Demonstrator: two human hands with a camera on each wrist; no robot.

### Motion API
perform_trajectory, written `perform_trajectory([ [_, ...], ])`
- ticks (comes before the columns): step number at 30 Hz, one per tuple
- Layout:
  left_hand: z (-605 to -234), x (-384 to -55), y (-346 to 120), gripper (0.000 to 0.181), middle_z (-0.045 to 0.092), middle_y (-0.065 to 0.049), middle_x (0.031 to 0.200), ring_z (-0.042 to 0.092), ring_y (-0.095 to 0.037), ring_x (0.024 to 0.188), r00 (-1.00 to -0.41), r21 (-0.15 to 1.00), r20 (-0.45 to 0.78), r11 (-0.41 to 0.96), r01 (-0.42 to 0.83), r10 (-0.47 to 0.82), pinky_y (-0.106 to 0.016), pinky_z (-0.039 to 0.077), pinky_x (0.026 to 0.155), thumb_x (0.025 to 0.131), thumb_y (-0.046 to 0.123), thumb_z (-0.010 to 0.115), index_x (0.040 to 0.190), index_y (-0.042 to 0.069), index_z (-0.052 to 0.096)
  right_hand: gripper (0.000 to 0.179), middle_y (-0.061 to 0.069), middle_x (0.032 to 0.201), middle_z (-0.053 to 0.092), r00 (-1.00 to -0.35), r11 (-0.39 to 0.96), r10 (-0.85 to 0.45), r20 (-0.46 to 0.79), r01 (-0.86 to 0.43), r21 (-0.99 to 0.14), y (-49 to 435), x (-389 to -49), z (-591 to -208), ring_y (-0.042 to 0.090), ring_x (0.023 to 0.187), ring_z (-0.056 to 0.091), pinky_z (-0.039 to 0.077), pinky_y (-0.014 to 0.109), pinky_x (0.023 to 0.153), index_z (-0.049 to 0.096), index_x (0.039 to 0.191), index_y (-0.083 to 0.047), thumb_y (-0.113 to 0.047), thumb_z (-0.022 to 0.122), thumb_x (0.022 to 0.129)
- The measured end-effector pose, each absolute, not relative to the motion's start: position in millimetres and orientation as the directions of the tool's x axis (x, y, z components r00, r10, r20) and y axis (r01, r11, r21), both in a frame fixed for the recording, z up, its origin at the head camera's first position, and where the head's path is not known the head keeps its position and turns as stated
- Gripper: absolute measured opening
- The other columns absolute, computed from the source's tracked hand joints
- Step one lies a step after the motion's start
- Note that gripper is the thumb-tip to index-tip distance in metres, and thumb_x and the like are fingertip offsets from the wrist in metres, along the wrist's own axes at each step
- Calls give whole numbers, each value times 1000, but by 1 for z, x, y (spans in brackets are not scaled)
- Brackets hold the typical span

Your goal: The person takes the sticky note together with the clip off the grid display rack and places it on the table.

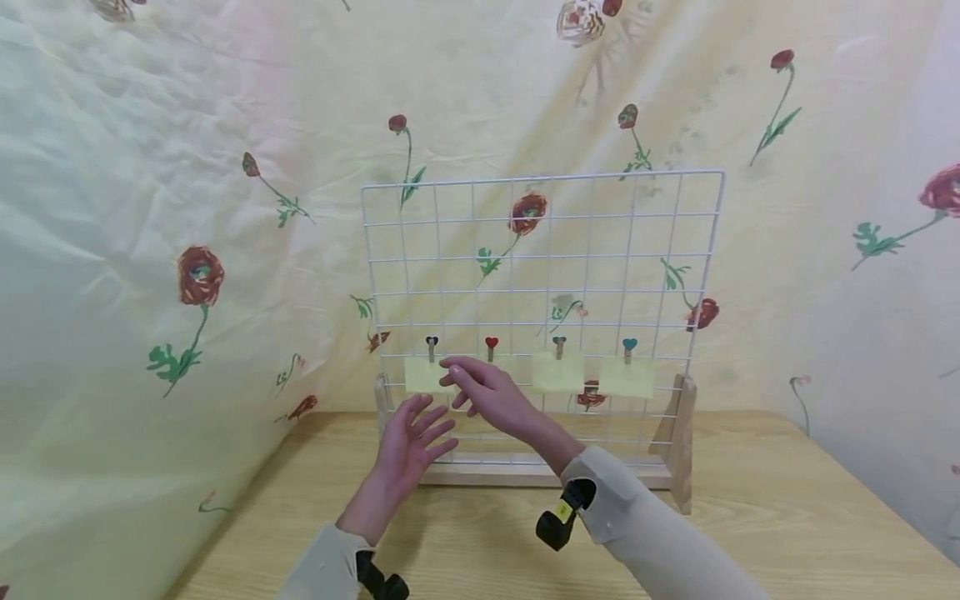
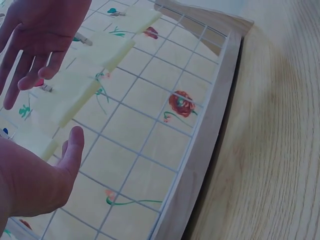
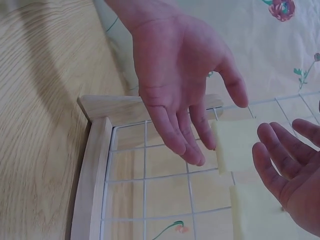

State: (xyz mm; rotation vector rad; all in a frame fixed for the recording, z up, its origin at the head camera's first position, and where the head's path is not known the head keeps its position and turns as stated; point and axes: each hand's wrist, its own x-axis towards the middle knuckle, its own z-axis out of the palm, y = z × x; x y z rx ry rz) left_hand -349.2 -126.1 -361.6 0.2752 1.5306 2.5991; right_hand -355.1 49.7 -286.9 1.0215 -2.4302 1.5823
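I had the left hand (image 1: 405, 443) and right hand (image 1: 491, 398) loosely spread, holding nothing, near the leftmost paper (image 1: 418, 377), clipped low on the wire rack (image 1: 551, 257), which I judged light, limp and easily creased, best pinched by its bottom edge.

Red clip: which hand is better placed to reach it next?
Probably the right hand: the head view shows it just below the red clip; the left hand is lower, farther left.

Grid (image 1: 550, 257) on table (image 1: 480, 550), cloth (image 1: 480, 83) behind; notes (image 1: 558, 372) in row on grid; left hand (image 1: 408, 442), right hand (image 1: 497, 400) before it.
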Motion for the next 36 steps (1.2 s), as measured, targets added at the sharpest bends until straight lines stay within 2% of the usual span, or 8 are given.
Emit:
perform_trajectory([
  [5, -360, -352, -125, 69, 29, -22, 151, 42, -37, 131, -976, 864, 86, -502, -27, 199, -49, 42, 103, 100, 46, 39, 151, 6, 14, 42, 16, 122, 63, -782, 262, -486, 391, -557, -788, 42, -357, -282, 30, 90, 63, 55, 46, 77, 49, 138, -8, -31, 42, 104],
  [8, -359, -354, -125, 72, 25, -23, 153, 40, -37, 132, -971, 855, 88, -517, -42, 224, -48, 41, 104, 100, 47, 38, 152, 6, 8, 41, 15, 122, 63, -793, 273, -476, 381, -545, -792, 38, -359, -278, 33, 91, 63, 56, 41, 75, 49, 138, -10, -32, 43, 103],
  [13, -360, -358, -126, 77, 24, -21, 154, 39, -37, 133, -969, 829, 85, -556, -61, 233, -48, 39, 106, 99, 49, 41, 152, 6, 6, 42, 13, 120, 64, -807, 294, -463, 366, -530, -796, 31, -362, -272, 30, 89, 64, 54, 31, 69, 48, 140, -15, -33, 45, 102],
  [17, -360, -359, -126, 80, 20, -21, 156, 43, -35, 129, -967, 802, 89, -592, -72, 239, -47, 38, 107, 98, 49, 43, 152, 5, 4, 44, 12, 118, 64, -816, 300, -451, 363, -521, -799, 26, -366, -267, 31, 89, 64, 54, 35, 69, 46, 142, -18, -35, 46, 102],
  [21, -359, -361, -125, 78, 22, -17, 155, 49, -30, 124, -966, 772, 82, -629, -94, 244, -47, 36, 109, 98, 47, 43, 152, 6, 4, 47, 13, 118, 65, -818, 300, -451, 357, -516, -802, 22, -370, -264, 37, 91, 64, 55, 42, 72, 41, 145, -19, -36, 46, 101],
  [28, -356, -362, -124, 65, 29, -14, 150, 54, -27, 119, -974, 776, 86, -627, -66, 208, -44, 40, 107, 99, 44, 41, 148, 7, 18, 54, 11, 116, 67, -834, 339, -433, 342, -502, -796, 17, -377, -259, 27, 83, 66, 55, 38, 70, 32, 150, -20, -36, 48, 101],
  [32, -354, -362, -124, 45, 48, -10, 134, 59, -26, 112, -979, 779, 82, -625, -52, 184, -43, 45, 101, 100, 41, 41, 130, 8, 37, 56, 11, 112, 68, -842, 338, -430, 326, -485, -806, 15, -383, -256, 27, 81, 66, 54, 33, 67, 29, 151, -19, -34, 48, 101],
  [36, -353, -360, -123, 29, 58, -3, 113, 61, -25, 106, -980, 781, 80, -622, -54, 185, -41, 49, 95, 99, 39, 43, 108, 11, 44, 57, 11, 108, 70, -846, 331, -433, 310, -470, -818, 14, -387, -252, 25, 79, 66, 54, 31, 66, 27, 152, -17, -34, 47, 101],
])
